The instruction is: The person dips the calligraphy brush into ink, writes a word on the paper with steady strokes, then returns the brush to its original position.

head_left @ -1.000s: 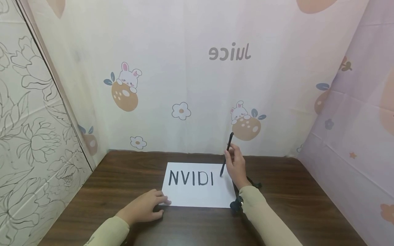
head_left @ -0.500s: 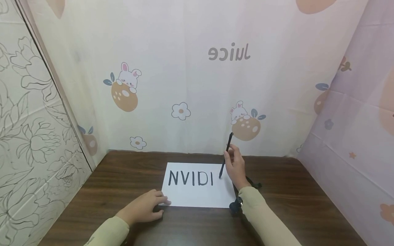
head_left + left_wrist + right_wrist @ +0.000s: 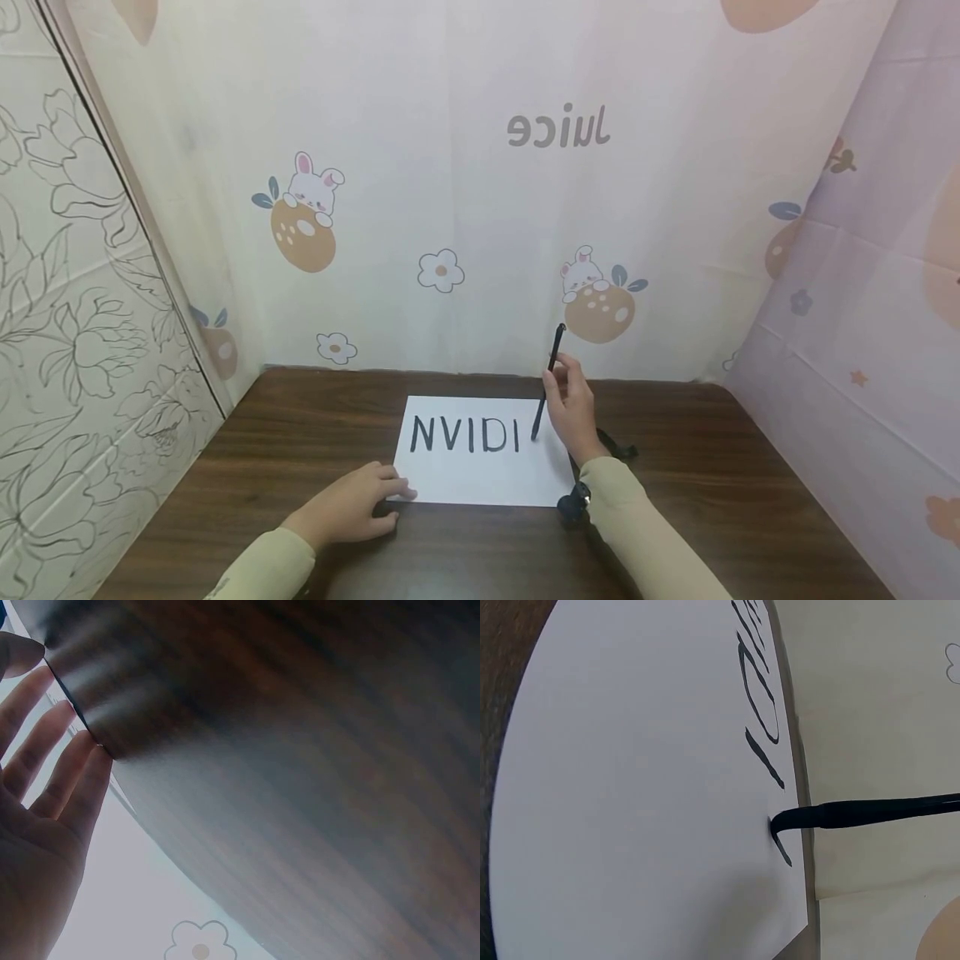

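My right hand (image 3: 573, 412) pinches a slim black brush pen (image 3: 555, 348), held steeply. In the right wrist view the bent tip of the brush pen (image 3: 840, 814) rests on the white paper (image 3: 630, 787), at the lower end of a short dark slanting stroke (image 3: 783, 851). On the sheet (image 3: 480, 482) in the head view stand the black letters NVIDI (image 3: 465, 434), left of the tip. My left hand (image 3: 351, 504) rests palm down at the paper's lower left corner, fingers extended; the left wrist view shows these fingers (image 3: 86, 784) at the sheet's edge.
The paper lies on a dark wood-grain table (image 3: 300, 425). Behind it hangs a pale curtain (image 3: 450, 167) printed with rabbits, fruit and flowers. A flower-line panel (image 3: 90, 250) borders the left, another printed cloth (image 3: 862, 292) the right. A black wrist camera (image 3: 573, 504) sits by my right sleeve.
The brush pen's tip has moved slightly down and left across the paper, my right hand moving with it, leaving a short stroke. My left hand has stayed in place.
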Demonstrator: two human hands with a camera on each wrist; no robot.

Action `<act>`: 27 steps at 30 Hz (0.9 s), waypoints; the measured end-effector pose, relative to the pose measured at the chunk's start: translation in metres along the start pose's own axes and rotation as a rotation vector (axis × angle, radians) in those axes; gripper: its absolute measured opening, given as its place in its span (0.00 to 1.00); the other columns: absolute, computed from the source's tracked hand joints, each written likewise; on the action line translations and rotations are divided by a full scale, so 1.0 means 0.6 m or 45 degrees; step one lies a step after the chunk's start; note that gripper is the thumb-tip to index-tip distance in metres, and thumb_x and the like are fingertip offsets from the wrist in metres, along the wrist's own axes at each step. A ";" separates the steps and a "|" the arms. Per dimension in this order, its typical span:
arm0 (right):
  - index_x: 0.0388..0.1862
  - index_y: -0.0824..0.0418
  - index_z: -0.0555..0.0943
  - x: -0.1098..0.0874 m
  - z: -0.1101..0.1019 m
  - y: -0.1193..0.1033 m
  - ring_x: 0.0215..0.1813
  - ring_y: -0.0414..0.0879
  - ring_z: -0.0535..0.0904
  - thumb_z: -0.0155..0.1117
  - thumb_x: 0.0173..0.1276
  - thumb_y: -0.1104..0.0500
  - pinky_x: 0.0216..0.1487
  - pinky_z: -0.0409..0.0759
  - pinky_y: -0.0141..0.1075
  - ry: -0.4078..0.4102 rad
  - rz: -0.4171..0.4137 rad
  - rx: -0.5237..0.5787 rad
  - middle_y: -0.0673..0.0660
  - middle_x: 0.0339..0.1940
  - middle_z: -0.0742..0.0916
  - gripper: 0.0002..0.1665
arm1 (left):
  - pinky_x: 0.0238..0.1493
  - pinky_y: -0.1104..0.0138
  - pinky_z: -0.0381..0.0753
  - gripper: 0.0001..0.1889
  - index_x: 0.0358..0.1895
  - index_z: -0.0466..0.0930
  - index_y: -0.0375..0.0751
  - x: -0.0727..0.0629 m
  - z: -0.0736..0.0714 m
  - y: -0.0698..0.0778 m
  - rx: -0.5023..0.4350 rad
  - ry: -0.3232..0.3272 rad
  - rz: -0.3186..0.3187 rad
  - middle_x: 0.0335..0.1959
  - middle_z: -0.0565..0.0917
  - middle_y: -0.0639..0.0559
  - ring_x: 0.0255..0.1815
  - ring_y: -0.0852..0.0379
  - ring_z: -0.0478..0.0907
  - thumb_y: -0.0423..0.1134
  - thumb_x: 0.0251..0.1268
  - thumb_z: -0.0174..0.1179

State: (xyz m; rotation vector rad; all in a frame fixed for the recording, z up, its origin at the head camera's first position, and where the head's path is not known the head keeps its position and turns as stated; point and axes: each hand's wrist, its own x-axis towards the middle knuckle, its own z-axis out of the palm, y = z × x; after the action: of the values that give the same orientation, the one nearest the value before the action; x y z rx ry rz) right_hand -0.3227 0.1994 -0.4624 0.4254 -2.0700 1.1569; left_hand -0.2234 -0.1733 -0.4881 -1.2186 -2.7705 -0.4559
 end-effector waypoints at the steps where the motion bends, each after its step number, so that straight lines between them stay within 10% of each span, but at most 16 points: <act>1: 0.65 0.63 0.71 0.000 0.000 -0.001 0.43 0.47 0.79 0.55 0.78 0.59 0.44 0.82 0.48 -0.001 0.001 0.000 0.57 0.40 0.81 0.20 | 0.51 0.60 0.79 0.15 0.51 0.86 0.53 0.000 0.000 0.000 0.000 0.000 0.000 0.47 0.81 0.60 0.48 0.59 0.77 0.40 0.61 0.66; 27: 0.65 0.58 0.70 -0.011 0.009 -0.018 0.43 0.48 0.79 0.55 0.79 0.57 0.50 0.82 0.50 -0.033 0.087 0.049 0.56 0.40 0.81 0.19 | 0.51 0.60 0.79 0.15 0.52 0.86 0.53 0.000 0.000 0.000 -0.016 -0.003 -0.009 0.48 0.82 0.61 0.49 0.59 0.77 0.40 0.61 0.65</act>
State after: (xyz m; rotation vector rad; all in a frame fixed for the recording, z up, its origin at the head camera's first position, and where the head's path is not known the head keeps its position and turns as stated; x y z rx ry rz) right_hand -0.3142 0.1885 -0.4622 0.3925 -2.1016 1.2393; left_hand -0.2236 -0.1734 -0.4884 -1.2136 -2.7788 -0.4729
